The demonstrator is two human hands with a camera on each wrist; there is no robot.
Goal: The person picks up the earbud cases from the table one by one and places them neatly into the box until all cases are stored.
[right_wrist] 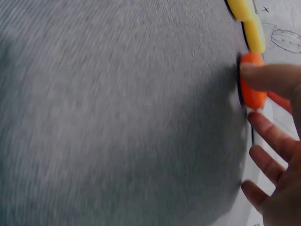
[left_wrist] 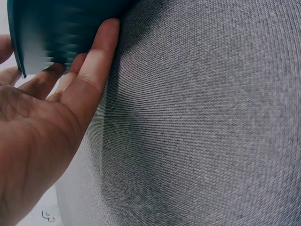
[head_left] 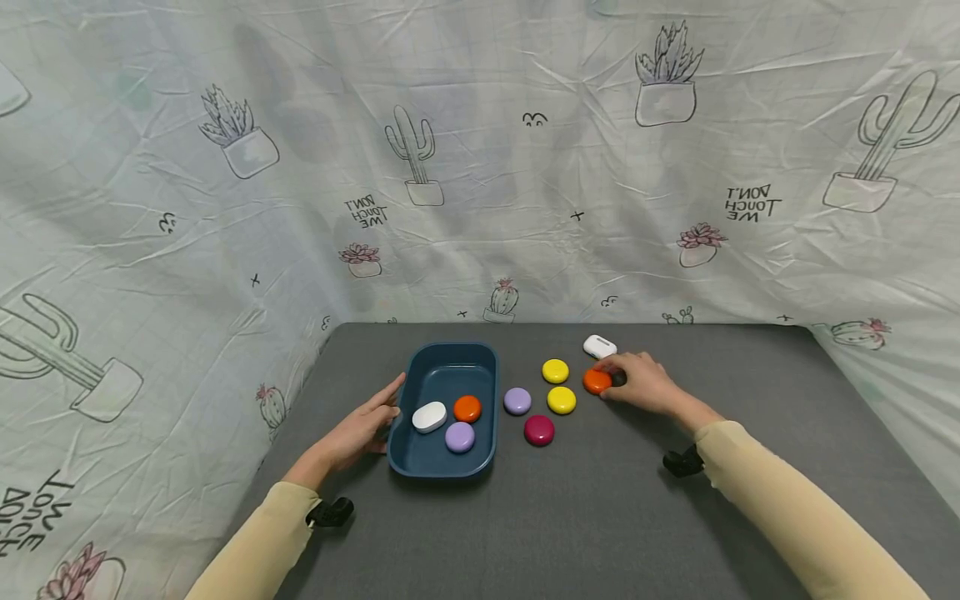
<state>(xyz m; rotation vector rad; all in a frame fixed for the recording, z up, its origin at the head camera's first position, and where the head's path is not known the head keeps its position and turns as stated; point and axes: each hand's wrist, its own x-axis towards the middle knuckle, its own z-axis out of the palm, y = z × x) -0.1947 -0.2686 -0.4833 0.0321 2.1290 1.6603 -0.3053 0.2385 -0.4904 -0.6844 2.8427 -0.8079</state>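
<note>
My right hand (head_left: 645, 383) pinches a glossy orange round disc (head_left: 597, 381) on the dark table; in the right wrist view the thumb (right_wrist: 270, 77) lies across the disc (right_wrist: 256, 96), the other fingers spread below it. A dark patch shows under that hand, too covered to identify. At the left, my left hand (head_left: 356, 433) touches the outer side of a blue tray (head_left: 442, 468). In the left wrist view its fairly straight fingers (left_wrist: 96, 66) rest against the tray wall (left_wrist: 61, 28). Inside the tray lie a white oval piece (head_left: 429, 417), an orange disc (head_left: 467, 409) and a lilac disc (head_left: 460, 437).
Between tray and right hand lie two yellow discs (head_left: 556, 371) (head_left: 562, 400), a lilac disc (head_left: 517, 401) and a dark red disc (head_left: 539, 430). A white oblong piece (head_left: 600, 347) sits just beyond the right hand. A cactus-print cloth (head_left: 480, 208) hangs behind the table (head_left: 585, 525).
</note>
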